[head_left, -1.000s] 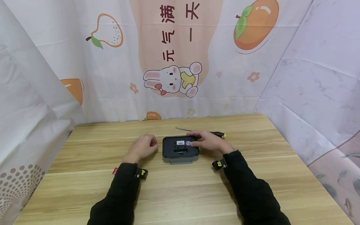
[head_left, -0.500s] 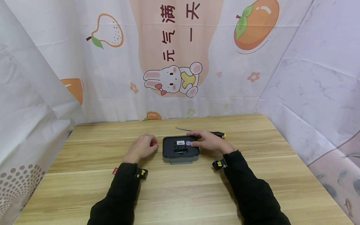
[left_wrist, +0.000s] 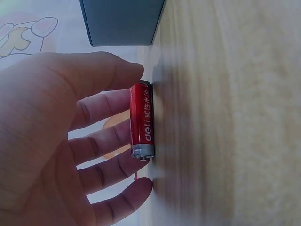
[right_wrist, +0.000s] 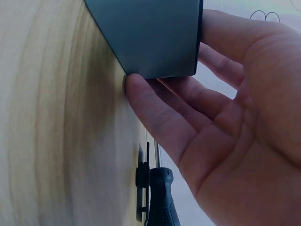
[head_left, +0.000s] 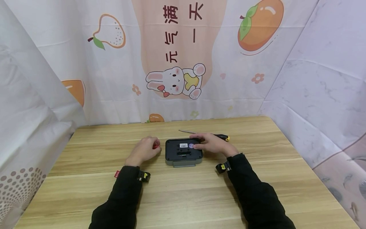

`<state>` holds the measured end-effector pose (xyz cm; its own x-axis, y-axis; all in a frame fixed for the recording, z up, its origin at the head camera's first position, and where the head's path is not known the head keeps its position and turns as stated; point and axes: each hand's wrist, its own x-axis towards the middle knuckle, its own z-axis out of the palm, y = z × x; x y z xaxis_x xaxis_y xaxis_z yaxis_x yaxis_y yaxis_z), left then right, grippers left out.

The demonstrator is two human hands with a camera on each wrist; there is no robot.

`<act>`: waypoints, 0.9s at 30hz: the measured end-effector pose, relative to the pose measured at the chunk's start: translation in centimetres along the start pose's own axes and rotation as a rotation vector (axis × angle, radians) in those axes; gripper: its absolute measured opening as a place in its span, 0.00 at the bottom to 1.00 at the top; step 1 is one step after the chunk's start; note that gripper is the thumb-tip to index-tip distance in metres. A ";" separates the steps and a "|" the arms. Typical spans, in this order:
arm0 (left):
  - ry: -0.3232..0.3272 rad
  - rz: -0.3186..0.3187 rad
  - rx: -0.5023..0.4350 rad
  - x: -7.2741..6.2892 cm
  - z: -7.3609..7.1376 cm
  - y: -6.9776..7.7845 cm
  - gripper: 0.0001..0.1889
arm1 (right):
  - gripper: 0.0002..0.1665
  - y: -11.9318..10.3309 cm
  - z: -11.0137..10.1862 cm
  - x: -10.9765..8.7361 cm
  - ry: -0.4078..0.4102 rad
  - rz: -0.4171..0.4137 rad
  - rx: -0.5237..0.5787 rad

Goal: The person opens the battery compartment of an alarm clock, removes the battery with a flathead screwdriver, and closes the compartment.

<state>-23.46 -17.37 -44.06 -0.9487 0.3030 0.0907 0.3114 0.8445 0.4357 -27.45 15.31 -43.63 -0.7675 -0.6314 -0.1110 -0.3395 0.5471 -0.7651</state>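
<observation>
My left hand [head_left: 145, 149] holds a red Deli battery [left_wrist: 142, 117] low over the table, its thumb at one end and curled fingers behind it. In the head view only a bit of red shows between those fingers. Just right of it, a black box-shaped device with grey sides [head_left: 177, 147] lies on the table with its labelled back up. A narrow battery slot [head_left: 184, 153] is set in that back. My right hand [head_left: 213, 143] grips the device's right end, thumb on the back and fingers along the side, as the right wrist view [right_wrist: 155, 37] of the device's grey wall confirms.
Behind the right hand lies a screwdriver [head_left: 221, 137] with a black and yellow handle, its shaft pointing left. Beside it in the right wrist view is a thin black part [right_wrist: 142, 176]. The wooden table [head_left: 177, 200] ends at a printed curtain [head_left: 114, 79].
</observation>
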 end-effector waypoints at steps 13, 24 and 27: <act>0.007 -0.005 -0.026 0.0 -0.2 0.3 0.10 | 0.32 -0.1 0.0 0.0 0.003 -0.001 0.006; -0.046 0.085 -0.297 0.2 -0.9 2.0 0.31 | 0.32 -0.2 0.0 -0.1 -0.001 0.011 0.004; -0.060 0.109 -0.300 0.3 -0.8 2.7 0.37 | 0.32 -0.1 0.0 0.0 0.000 0.012 0.002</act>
<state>-22.93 -15.43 -42.13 -0.9027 0.4180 0.1022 0.3725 0.6403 0.6718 -27.38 15.22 -43.54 -0.7715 -0.6247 -0.1207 -0.3288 0.5537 -0.7650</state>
